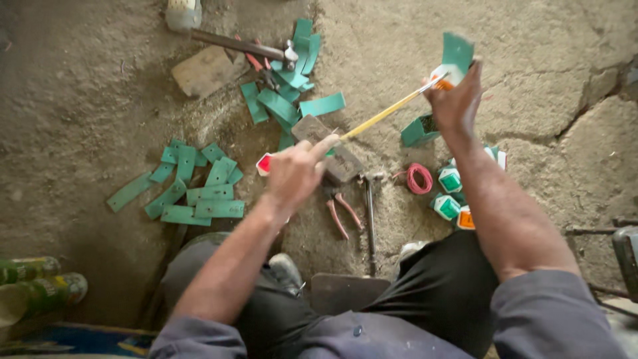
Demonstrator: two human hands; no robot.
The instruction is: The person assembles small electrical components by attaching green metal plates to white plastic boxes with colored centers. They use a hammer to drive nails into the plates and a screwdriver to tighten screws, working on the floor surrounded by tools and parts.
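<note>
My left hand (296, 171) pinches the yellow stick (392, 110); my right hand (455, 100) grips a green strip (457, 52), far right above the floor (545, 66).

By your right forearm there's a cluster of small white boxes with green panels (450, 179), plus one small box with an orange face (466, 218) at the near edge. A small red-and-white carton (264, 163) sits just beside your left hand (296, 171). Two green-labelled plastic bottles (40, 282) lie far left.
</note>
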